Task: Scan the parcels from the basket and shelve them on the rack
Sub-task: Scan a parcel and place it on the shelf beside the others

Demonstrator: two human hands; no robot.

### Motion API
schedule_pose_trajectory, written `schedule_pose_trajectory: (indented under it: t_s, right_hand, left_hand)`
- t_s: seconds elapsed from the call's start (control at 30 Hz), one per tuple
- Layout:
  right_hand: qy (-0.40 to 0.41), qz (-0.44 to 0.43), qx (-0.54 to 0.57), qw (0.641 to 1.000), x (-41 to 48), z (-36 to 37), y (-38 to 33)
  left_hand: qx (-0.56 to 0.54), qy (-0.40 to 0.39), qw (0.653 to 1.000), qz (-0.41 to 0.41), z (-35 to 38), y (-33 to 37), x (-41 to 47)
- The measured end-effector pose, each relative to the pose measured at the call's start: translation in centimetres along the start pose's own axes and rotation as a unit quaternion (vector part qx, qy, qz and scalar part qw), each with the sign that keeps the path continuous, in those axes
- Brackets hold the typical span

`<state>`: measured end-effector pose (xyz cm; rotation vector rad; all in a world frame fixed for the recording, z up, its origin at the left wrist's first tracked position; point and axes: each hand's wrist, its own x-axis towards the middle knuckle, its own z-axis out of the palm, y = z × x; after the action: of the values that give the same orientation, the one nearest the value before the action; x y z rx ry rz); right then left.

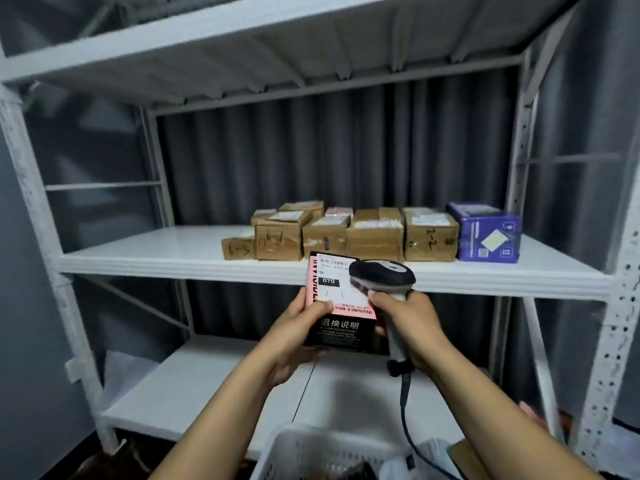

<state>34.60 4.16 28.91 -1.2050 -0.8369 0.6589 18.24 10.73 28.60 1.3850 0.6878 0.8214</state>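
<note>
Basket [294,441] lies below our forearms. Our left hand [298,330] grips 1 pink-and-black parcel [343,327] before the rack [207,263]; our right hand [410,323] clasps the scanner [382,275] at its label [336,271]. Risk: the left thumb [320,306] overlapping that label could spoil the read.

parcel [337,306]: pink and black, white label
scanner [382,277]: black and grey
rack [173,252]: white
cardboard boxes [375,237]: brown
box [488,233]: purple
basket [311,452]: white
curtain [329,150]: dark grey
</note>
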Motion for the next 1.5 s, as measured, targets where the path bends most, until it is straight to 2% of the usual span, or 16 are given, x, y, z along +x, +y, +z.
schedule_pose_trajectory:
  t_s: [0.2,0.27,0.4,0.53,0.73,0.9,1.07,1.23,1.3,1.37,1.43,1.5]
  right_hand:
    - [-0.004,-0.045,0.038,0.998,2.3,-2.8,-5.5]
    - [-0.003,-0.058,0.012,0.998,3.1,-4.1,-7.5]
    - [0.057,-0.088,-0.049,0.993,5.1,-9.0,-10.7]
    - [0.105,-0.082,-0.069,0.989,6.3,-14.4,-12.2]
    - [0.189,-0.08,-0.091,0.975,6.8,-23.1,-13.4]
    - [0.227,-0.069,-0.097,0.967,5.6,-28.0,-14.1]
    - [0.221,-0.057,-0.119,0.966,4.8,-30.1,-13.8]
    - [0.206,-0.036,-0.127,0.97,4.7,-30.9,-12.9]
    - [0.201,-0.032,-0.142,0.969,4.8,-31.2,-12.7]
    - [0.196,-0.036,-0.162,0.966,4.8,-31.6,-12.6]
    - [0.199,-0.044,-0.181,0.962,4.8,-32.2,-12.6]
    - [0.205,-0.049,-0.188,0.959,4.9,-32.9,-12.5]
  left_hand:
    - [-0.033,0.029,0.996,0.074,3.8,5.8,2.9]
    - [-0.043,0.037,0.994,0.091,5.5,7.5,3.9]
    - [-0.046,0.02,0.993,0.103,10.4,10.0,6.0]
    - [-0.041,0.009,0.993,0.109,15.4,10.9,8.4]
    - [-0.071,-0.078,0.994,0.041,23.5,10.4,11.2]
    - [-0.093,-0.144,0.985,-0.015,29.1,8.7,11.8]
    - [-0.09,-0.158,0.982,-0.054,32.6,6.1,13.6]
    - [-0.069,-0.119,0.987,-0.079,35.1,3.5,14.7]
    - [-0.027,-0.078,0.995,-0.053,35.4,2.5,15.4]
    - [0.104,-0.025,0.994,0.01,35.2,1.8,16.3]
    - [0.257,0.018,0.962,0.088,34.7,1.4,16.6]
    - [0.367,0.021,0.915,0.166,34.0,1.2,16.4]
